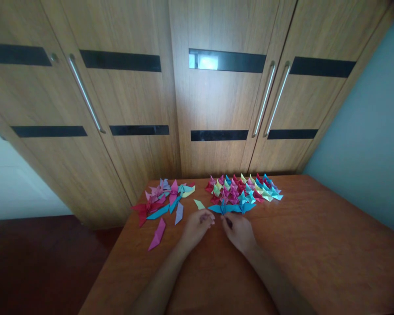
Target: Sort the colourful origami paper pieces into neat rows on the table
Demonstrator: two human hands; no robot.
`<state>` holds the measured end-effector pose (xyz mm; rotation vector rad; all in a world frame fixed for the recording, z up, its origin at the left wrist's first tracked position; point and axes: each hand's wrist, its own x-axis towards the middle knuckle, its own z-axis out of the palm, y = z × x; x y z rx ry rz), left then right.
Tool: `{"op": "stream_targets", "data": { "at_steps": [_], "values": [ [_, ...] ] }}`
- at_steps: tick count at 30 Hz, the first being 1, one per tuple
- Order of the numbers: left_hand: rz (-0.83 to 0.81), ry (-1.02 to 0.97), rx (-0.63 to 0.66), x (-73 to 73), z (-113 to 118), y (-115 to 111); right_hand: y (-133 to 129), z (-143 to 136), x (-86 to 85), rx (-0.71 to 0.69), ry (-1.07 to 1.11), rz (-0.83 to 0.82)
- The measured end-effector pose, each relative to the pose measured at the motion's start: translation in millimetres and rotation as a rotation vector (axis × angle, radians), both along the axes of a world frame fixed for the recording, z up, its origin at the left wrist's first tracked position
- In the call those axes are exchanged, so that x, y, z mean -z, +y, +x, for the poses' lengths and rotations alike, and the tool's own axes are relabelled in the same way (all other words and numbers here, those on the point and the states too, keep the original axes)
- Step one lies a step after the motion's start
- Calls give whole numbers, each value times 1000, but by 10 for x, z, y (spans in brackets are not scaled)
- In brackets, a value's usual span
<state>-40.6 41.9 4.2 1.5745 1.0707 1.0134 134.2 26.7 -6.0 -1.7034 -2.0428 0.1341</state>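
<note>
My right hand (pixel 241 232) is closed in a pinch at the near side of a blue folded-paper crane (pixel 222 208), which stands at the front of a grouped set. A second blue paper crane (pixel 243 207) sits just to its right, wings spread. To the left, my left hand (pixel 197 227) has its fingers curled in, and nothing shows between them. Just behind it lies a pale green folded paper piece (pixel 199 204). Behind my hands, several small paper cranes (pixel 233 192) in pink, red, yellow and blue stand in close rows.
On the left of the wooden table (pixel 298 253) lies a loose pile of flat folded papers (pixel 164 192). A magenta folded piece (pixel 157 235) and a lilac folded piece (pixel 179 213) lie nearer me. A wooden wardrobe (pixel 216 96) rises behind the table.
</note>
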Motion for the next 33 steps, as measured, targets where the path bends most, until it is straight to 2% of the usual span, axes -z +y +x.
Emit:
{"op": "stream_targets", "data": {
  "at_steps": [4, 8, 10, 13, 15, 17, 21, 28, 33],
  "values": [
    [282, 295, -234, -155, -393, -23, -19, -61, 116, -70, -12, -37],
    [389, 562, -546, -290, -1002, 5, -11, -35, 165, -94, -32, -28],
    [385, 699, -700, -317, -1321, 48, -5, -28, 173, -104, -36, -21],
    [354, 923, -802, -277, -1736, 141, -4, -26, 176, -115, -19, -16],
    [322, 945, -840, -206, -1948, 215, -5, -26, 179, -118, -6, -18],
    [206, 893, -860, -129, -2099, 287, -4, -25, 181, -121, 4, -21],
    [-1, 777, -780, -53, -2225, 372, 7, -22, 184, -116, 24, -28],
    [-7, 780, -678, -74, -2103, 353, 16, -17, 186, -133, 42, -30],
    [9, 688, -679, -149, -2022, 284, 14, -21, 178, -122, 56, -28]
  ]
}}
